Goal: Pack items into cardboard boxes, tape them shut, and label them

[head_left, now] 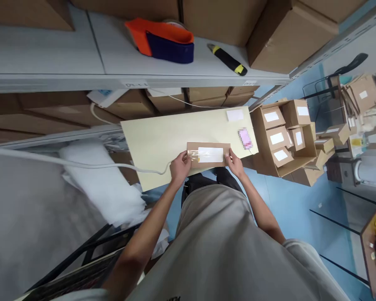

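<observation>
Shelf (65, 50): grey, across the top of the view, bearing brown boxes.
Counter (156, 138): pale yellow, slanting below the shelf.
Carton (259, 146): large, open, at the counter's right end, packed with small labelled boxes (274, 116).
Held box (208, 155): slim, brown, white label uppermost, over the counter's near edge; contact with the counter cannot be told.
Left hand (180, 168): grip closed on the held box's left end.
Right hand (235, 163): grip closed on its right end.
Tape dispenser (171, 44): orange and dark blue, on the shelf.
Knife (228, 59): black and yellow, right of the dispenser.
Pink item (245, 138): blurred, near the counter's right end.
</observation>
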The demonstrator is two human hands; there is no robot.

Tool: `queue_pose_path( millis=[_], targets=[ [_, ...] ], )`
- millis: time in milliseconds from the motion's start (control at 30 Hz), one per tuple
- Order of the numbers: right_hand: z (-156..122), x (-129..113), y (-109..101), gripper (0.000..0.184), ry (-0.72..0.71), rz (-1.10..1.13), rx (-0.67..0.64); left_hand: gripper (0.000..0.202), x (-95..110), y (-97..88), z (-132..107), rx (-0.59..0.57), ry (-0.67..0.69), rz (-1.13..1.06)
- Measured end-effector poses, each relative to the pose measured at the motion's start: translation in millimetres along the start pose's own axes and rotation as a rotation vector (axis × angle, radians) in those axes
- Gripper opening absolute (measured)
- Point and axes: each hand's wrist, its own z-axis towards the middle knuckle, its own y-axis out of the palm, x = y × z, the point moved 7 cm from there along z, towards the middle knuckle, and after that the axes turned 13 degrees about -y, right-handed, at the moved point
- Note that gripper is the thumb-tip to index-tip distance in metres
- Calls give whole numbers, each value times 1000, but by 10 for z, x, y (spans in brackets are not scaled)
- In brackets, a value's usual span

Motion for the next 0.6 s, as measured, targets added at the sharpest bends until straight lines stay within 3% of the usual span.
queue_pose_path(
  millis=[167, 333, 467, 600],
  targets=[
    [-73, -96, -233, 110, -95, 181, 59, 36, 304, 13, 1, 95, 92, -186],
    [-75, -77, -809, 103, -251, 257, 201, 39, 897, 267, -297, 190, 263, -404],
    [-26, 308, -1547, 103, -348, 290, 314, 37, 1557, 851, -607, 231, 369, -410],
    [-68, 1047, -2390, 104, -289, 311, 457, 37, 2233, 1773, -922, 152, 437, -273]
  ],
)
